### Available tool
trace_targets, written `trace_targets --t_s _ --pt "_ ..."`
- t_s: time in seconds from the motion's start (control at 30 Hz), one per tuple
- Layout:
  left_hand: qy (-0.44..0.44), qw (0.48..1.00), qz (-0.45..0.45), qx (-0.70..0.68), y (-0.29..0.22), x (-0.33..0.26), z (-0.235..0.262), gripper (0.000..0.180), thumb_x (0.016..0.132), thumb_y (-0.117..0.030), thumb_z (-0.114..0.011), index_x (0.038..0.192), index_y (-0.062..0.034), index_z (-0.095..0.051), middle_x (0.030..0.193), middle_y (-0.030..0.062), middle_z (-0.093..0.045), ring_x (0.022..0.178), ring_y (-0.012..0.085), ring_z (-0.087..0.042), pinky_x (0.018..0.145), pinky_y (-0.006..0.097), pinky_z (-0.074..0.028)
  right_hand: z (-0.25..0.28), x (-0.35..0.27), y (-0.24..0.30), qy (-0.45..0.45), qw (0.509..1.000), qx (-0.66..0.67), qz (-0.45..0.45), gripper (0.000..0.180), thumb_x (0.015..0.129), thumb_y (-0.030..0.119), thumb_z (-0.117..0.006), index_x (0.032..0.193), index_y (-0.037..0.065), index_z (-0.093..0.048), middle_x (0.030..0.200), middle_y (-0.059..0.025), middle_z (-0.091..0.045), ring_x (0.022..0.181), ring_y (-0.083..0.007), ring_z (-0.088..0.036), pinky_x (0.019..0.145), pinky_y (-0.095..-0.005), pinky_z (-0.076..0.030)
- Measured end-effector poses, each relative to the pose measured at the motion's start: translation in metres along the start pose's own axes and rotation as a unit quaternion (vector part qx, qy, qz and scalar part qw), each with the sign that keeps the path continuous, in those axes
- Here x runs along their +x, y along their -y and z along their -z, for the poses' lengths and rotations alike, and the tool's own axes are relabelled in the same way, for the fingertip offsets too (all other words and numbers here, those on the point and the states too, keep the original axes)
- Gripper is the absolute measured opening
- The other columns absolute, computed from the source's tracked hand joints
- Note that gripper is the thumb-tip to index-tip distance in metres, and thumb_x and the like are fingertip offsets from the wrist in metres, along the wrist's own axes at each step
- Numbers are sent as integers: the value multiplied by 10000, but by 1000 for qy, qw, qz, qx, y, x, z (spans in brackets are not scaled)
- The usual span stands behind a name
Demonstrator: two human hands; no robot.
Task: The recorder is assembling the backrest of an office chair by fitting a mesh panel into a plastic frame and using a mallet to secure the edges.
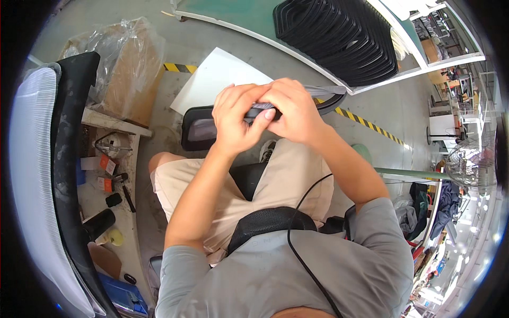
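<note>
Closest in, grey shirt (275,275) with a black cable (299,212) looping across it, above bare knees in beige shorts

Just past the knees, black frame (199,130), rounded oblong with a pale pane, stood on edge and tilted toward the chest

Both hands closed tight and pressed together on the frame's upper edge: left hand (238,119) pinching that edge between thumb and fingers, right hand (294,108) curled over a grey strip (331,95) that runs out along the frame's right corner. Fingertips touching one another; no gap between the two hands

Judged from the grip: seating the strip onto the frame's rim, partway round, the stretch right of the hands looking only loosely laid. Next move calls for keeping the left pinch firm as an anchor and sliding the right thumb along the rim with even pressure, no twisting of the strip

Frame hangs mostly below and left of the hands, its lower part hidden behind the wrists

Behind the frame, white sheet (217,77) on the floor; farther behind and right of the frame, stack (339,37) of similar black frames on a green bench; left of the frame, shelf (114,180) cluttered with small tools
</note>
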State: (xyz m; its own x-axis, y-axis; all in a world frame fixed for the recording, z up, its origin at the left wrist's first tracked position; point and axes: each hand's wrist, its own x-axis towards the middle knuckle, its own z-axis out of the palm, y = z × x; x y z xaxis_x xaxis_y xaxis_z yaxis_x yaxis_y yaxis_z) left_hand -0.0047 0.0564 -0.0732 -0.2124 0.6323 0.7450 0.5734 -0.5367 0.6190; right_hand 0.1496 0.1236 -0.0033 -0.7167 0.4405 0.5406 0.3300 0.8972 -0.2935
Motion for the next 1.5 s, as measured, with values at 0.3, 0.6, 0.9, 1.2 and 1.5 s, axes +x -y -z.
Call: trace_targets --t_s 0.3,0.6,0.9,1.2,1.5 --pt "62 996 -14 -66 -2 -3 -3 434 811 -363 -830 1103 -70 -698 976 86 -699 873 295 -656 806 400 -494 33 -16 -26 116 957 262 -53 179 934 76 -679 1076 -15 -739 1063 -149 -730 987 -312 -686 865 -403 -538" --pt "38 992 -8 -123 0 10 -26 319 796 -226 -852 1017 -42 -714 957 97 -680 861 271 -629 791 378 -481 45 -36 -32 48 992 111 45 296 854 61 -742 1147 21 -735 1075 -103 -732 991 -322 -687 897 -422 -541" --pt "42 995 -12 -91 -12 22 -51 294 823 -164 -837 1007 -22 -658 942 129 -666 858 296 -619 787 382 -502 18 -66 -32 -146 987 -71 -4 402 797 79 -781 1182 -7 -702 1153 -143 -725 1050 -316 -710 946 -439 -575" --pt "85 994 23 -67 -27 24 -72 304 881 -135 -810 1101 -12 -641 1070 115 -666 979 231 -612 913 338 -480 45 -83 -45 -175 978 -108 -35 407 696 127 -861 1076 40 -745 930 -51 -687 783 -248 -646 688 -348 -560" --pt "187 967 62 -162 -15 48 -65 176 966 -183 -711 964 -20 -646 887 86 -653 825 212 -606 760 325 -482 65 -100 -58 -156 983 -79 -65 421 715 263 -865 1091 120 -740 886 -25 -648 783 -254 -629 701 -362 -544"
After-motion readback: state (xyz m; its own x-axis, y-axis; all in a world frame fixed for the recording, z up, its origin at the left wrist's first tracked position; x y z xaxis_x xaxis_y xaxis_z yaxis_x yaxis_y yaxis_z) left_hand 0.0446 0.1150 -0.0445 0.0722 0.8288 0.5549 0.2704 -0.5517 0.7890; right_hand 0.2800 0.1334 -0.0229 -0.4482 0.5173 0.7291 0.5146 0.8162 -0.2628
